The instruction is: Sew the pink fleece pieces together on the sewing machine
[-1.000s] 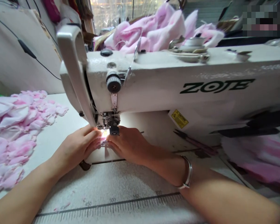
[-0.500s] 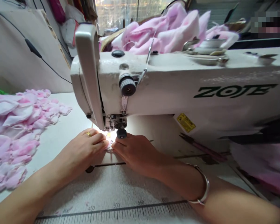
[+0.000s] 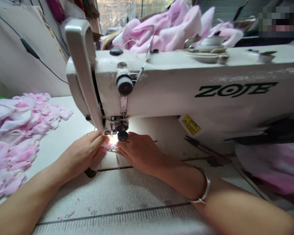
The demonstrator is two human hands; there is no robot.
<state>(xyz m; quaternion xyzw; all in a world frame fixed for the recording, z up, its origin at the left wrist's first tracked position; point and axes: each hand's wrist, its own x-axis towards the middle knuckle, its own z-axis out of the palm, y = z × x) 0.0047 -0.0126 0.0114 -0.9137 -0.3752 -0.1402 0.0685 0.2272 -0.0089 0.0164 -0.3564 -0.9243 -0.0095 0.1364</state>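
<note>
Under the lit needle area of a white sewing machine point(image 3: 161, 85) lies a small piece of pink fabric point(image 3: 105, 147), mostly covered by my fingers. On its left side, my left hand point(image 3: 85, 150) is closed, thumb and fingers pinching the fabric; a gold ring shows on one finger. My right hand point(image 3: 139, 151) is closed at the fabric's right edge, fingers curled down beside the presser foot and a black knob point(image 3: 122, 136). Its fingertips are partly hidden. A silver bangle point(image 3: 207, 186) circles the right wrist.
A heap of pink and white fabric pieces point(image 3: 17, 130) lies left on the table. Pink-handled snips point(image 3: 210, 151) rest under the machine arm. More pink cloth sits behind the machine point(image 3: 166, 29) and at right point(image 3: 267, 169). A printed ruler point(image 3: 117, 215) crosses the front.
The view has shifted slightly, so the machine sits further left and higher. My left hand has rolled and drawn slightly left, and more pink fabric shows at its fingertips.
</note>
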